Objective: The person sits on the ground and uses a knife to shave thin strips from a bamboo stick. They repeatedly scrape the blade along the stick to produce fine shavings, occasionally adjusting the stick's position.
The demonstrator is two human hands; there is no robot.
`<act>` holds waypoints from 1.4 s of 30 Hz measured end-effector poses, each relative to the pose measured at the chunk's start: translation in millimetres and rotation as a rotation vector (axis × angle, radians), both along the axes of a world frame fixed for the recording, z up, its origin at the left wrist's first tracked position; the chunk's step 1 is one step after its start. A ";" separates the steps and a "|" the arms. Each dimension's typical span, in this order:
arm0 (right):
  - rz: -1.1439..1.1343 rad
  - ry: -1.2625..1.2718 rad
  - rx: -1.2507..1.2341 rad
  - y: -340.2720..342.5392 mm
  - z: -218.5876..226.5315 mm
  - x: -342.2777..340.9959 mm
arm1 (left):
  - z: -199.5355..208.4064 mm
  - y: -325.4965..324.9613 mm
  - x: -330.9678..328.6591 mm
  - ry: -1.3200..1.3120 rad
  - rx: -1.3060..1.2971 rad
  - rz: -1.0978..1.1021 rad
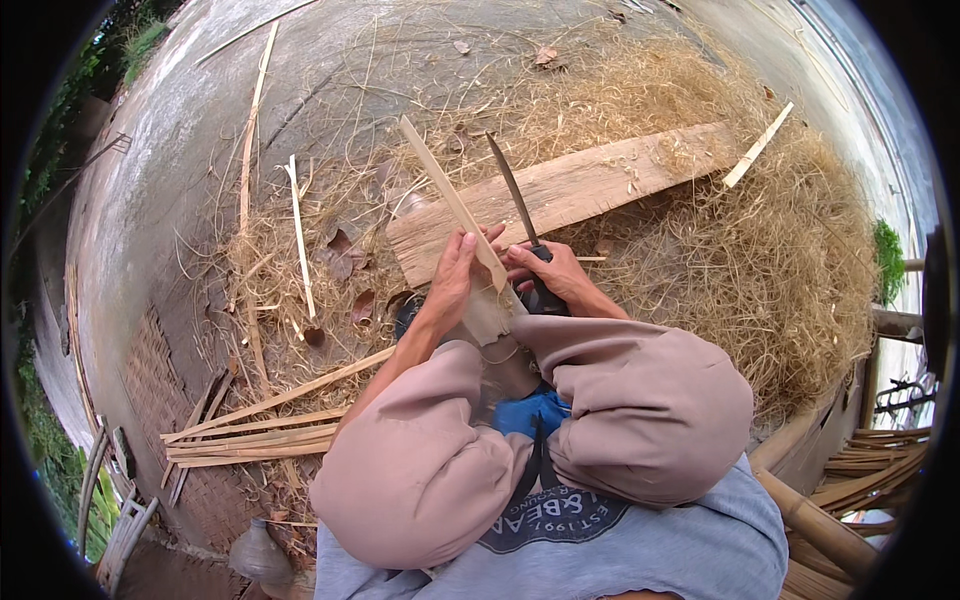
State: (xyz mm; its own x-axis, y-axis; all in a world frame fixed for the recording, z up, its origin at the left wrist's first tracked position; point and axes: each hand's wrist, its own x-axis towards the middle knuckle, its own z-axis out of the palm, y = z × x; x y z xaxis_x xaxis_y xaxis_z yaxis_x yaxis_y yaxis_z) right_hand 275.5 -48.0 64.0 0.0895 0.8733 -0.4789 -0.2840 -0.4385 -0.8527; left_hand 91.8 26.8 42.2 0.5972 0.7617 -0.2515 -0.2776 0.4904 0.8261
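My left hand (456,268) is closed around a flat, pale bamboo strip (440,172), which slants up and away to the left. In my right hand (562,277) is a knife (514,191) with a long, narrow dark blade and a black handle, its tip pointing up and away. Both hands are close together in front of my knees, the blade just right of the strip and apart from it along most of its length. Beyond them a broad wooden plank (610,180) lies slanted over the shavings. Some of my right fingers are hidden behind the handle.
Curly bamboo shavings (740,270) are heaped on the right and far side. Split bamboo strips (265,445) lie in a bundle at my left, near a woven mat (170,390). A grey jug-like vessel (260,552) stands at lower left. Bamboo poles (820,525) lie at lower right.
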 end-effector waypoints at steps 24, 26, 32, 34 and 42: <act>0.061 -1.441 0.194 27.6 32.6 87.4 | -25.6 -21.8 -74.6 0.108 -0.340 0.209; 0.199 -1.274 0.104 16.5 18.0 75.5 | -29.8 -32.0 -64.4 0.145 -0.348 0.096; 0.296 -1.186 0.039 -21.8 -48.8 41.1 | -44.7 -31.9 -64.5 0.448 -0.100 -0.215; 0.295 -1.164 0.053 -30.4 -49.0 35.5 | -42.0 -29.1 -56.7 0.477 -0.042 -0.243; 0.509 -0.996 0.186 -41.8 -33.5 8.2 | -46.7 -31.7 -47.2 0.387 -0.102 -0.253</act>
